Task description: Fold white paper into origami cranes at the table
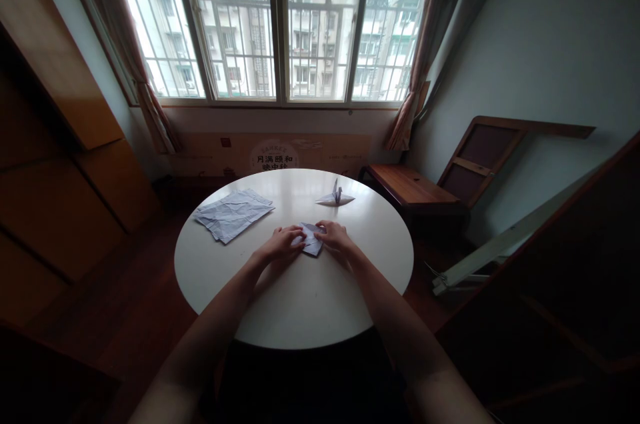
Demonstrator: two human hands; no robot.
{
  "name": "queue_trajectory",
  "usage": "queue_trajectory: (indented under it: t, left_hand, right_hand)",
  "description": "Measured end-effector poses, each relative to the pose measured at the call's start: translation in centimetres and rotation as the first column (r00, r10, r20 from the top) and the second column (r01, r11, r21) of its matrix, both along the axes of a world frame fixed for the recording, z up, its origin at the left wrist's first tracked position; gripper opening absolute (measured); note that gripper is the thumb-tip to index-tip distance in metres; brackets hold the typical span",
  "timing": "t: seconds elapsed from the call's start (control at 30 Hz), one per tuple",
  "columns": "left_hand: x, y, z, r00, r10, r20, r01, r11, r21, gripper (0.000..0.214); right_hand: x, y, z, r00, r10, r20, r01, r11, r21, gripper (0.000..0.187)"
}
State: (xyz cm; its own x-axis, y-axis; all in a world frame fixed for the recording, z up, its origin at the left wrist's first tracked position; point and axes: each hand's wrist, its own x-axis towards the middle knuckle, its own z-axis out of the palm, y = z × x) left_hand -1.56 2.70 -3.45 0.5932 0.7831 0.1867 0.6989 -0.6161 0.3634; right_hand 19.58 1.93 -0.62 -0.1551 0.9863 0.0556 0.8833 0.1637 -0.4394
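Observation:
A small folded piece of pale paper (312,240) lies on the round white table (300,304), near its middle. My left hand (281,243) presses on the paper's left side with curled fingers. My right hand (334,236) pinches its right edge. Both hands are closed on the paper. A finished paper crane (336,197) stands further back on the table, apart from my hands.
A stack of crumpled paper sheets (233,213) lies at the table's back left. A low wooden bench (410,187) stands to the right under the barred window (280,24). Wooden cabinets (60,164) line the left wall. Boards (500,244) lean at the right.

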Motion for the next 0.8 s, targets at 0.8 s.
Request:
queue_trajectory:
  t: [0.8]
  left_hand:
    - [0.08,-0.13,0.23,1.0,-0.006,0.005,0.006,1.0,-0.003,0.035]
  right_hand:
    - [0.08,0.22,-0.25,1.0,0.008,0.006,-0.008,1.0,0.01,0.039]
